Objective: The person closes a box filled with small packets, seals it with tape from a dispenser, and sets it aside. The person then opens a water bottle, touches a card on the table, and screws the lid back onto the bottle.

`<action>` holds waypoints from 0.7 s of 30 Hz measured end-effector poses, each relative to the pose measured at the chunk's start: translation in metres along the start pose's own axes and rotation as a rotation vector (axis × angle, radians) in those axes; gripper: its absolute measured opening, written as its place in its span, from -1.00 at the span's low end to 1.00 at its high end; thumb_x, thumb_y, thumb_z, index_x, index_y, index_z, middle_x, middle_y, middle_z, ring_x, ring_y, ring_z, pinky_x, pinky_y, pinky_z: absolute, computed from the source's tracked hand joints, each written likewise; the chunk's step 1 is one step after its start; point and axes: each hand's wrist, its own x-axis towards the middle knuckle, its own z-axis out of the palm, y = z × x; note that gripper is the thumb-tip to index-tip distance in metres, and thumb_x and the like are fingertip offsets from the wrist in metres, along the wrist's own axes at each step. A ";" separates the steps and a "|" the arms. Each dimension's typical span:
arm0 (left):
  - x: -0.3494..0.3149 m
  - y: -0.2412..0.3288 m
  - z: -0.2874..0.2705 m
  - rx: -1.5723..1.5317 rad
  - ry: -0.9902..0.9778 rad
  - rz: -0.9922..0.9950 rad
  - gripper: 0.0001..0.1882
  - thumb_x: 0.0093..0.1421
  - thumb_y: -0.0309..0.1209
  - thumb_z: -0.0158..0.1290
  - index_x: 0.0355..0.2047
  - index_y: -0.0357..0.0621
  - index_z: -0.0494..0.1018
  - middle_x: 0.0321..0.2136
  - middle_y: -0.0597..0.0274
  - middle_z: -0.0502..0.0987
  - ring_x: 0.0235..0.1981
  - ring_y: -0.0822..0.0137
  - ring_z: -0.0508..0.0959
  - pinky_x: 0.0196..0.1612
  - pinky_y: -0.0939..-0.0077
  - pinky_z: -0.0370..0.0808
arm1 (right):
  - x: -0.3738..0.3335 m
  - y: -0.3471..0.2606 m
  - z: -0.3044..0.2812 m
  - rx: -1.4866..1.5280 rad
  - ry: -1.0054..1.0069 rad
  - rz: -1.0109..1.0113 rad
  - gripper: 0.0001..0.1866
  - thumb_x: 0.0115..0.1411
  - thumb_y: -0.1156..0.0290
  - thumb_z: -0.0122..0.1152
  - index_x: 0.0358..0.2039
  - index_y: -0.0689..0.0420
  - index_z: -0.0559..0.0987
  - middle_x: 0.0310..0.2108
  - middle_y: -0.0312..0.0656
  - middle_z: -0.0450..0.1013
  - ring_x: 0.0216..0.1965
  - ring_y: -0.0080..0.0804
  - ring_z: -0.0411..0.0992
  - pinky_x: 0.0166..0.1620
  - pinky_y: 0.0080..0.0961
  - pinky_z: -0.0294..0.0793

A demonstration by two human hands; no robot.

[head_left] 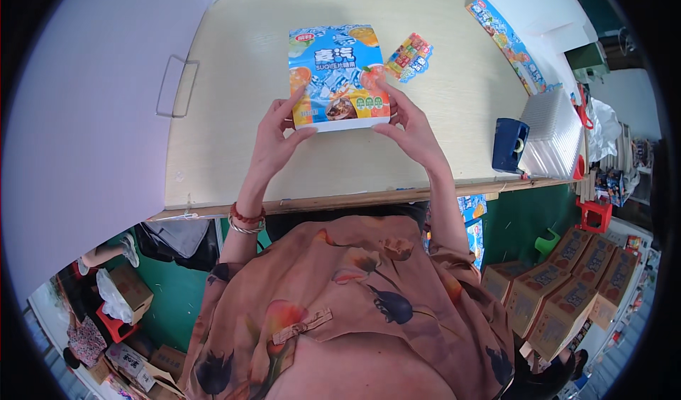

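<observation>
A blue and orange printed candy box [335, 74] with fruit and ice pictures rests on the pale table, its white lower edge toward me. My left hand [275, 132] grips its near left corner, thumb at the front edge and fingers along the side. On the near right corner, my right hand [410, 127] holds it the same way, index finger lying on the printed face. Just right of the box lies a small colourful candy packet [410, 57], touched by neither hand.
At the table's right stand a blue tape dispenser [509, 145], a stack of clear plastic trays [552, 134] and an open white display carton [543, 17]. A metal wire handle [176, 86] lies at the left edge. Brown cartons [560, 293] are piled on the floor to the right.
</observation>
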 end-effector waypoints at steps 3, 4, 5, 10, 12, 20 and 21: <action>0.003 0.010 -0.003 0.100 0.026 0.063 -0.34 -0.01 -0.61 0.20 0.14 -0.02 0.33 -0.30 0.23 0.40 -0.37 0.45 0.46 -0.29 0.56 0.45 | 0.001 -0.002 0.000 -0.189 0.038 -0.157 -0.36 -0.01 0.61 0.26 0.13 -0.04 0.40 -0.42 -0.26 0.35 -0.47 -0.52 0.31 -0.35 -0.59 0.36; 0.003 0.013 -0.002 0.228 0.052 0.094 -0.35 -0.01 -0.62 0.20 0.13 -0.02 0.35 -0.30 0.25 0.42 -0.36 0.47 0.46 -0.26 0.59 0.46 | 0.001 -0.003 0.000 -0.336 0.062 -0.258 -0.38 0.01 0.60 0.25 0.13 -0.04 0.41 -0.47 -0.22 0.33 -0.50 -0.48 0.31 -0.36 -0.57 0.36; 0.002 0.012 0.000 0.228 0.052 0.093 -0.35 -0.01 -0.62 0.20 0.13 -0.02 0.35 -0.30 0.25 0.42 -0.36 0.47 0.46 -0.26 0.59 0.46 | 0.001 0.000 0.000 -0.335 0.061 -0.258 -0.38 0.01 0.60 0.25 0.13 -0.04 0.41 -0.47 -0.22 0.33 -0.50 -0.48 0.31 -0.36 -0.57 0.36; -0.008 -0.003 0.013 0.403 0.239 0.273 -0.43 -0.03 -0.63 0.22 0.04 -0.05 0.43 -0.38 0.26 0.45 -0.48 0.44 0.46 -0.38 0.57 0.44 | -0.004 0.011 0.003 -0.483 0.184 -0.439 -0.59 0.04 0.56 0.23 -0.05 0.03 0.54 -0.55 -0.17 0.33 -0.57 -0.33 0.32 -0.45 -0.44 0.38; -0.012 -0.010 0.015 0.455 0.268 0.316 -0.47 -0.03 -0.62 0.22 0.00 -0.07 0.46 -0.42 0.25 0.44 -0.50 0.43 0.44 -0.42 0.57 0.43 | -0.004 0.012 0.006 -0.447 0.193 -0.433 -0.64 0.03 0.55 0.24 -0.11 0.04 0.56 -0.57 -0.18 0.33 -0.57 -0.32 0.33 -0.47 -0.43 0.37; -0.019 -0.034 0.015 0.474 0.247 0.440 -0.60 -0.02 -0.58 0.20 -0.10 -0.14 0.51 -0.58 0.23 0.38 -0.59 0.36 0.39 -0.54 0.47 0.36 | -0.005 0.023 0.001 -0.604 0.164 -0.441 -0.74 0.01 0.45 0.28 -0.22 0.03 0.60 -0.59 -0.26 0.34 -0.57 -0.35 0.35 -0.50 -0.43 0.34; -0.019 -0.036 0.011 0.487 0.196 0.406 -0.60 -0.03 -0.55 0.22 -0.11 -0.14 0.52 -0.56 0.23 0.38 -0.55 0.34 0.40 -0.49 0.42 0.37 | -0.004 0.020 0.001 -0.687 0.166 -0.512 -0.71 -0.01 0.50 0.29 -0.20 0.02 0.61 -0.59 -0.27 0.35 -0.57 -0.40 0.34 -0.49 -0.47 0.32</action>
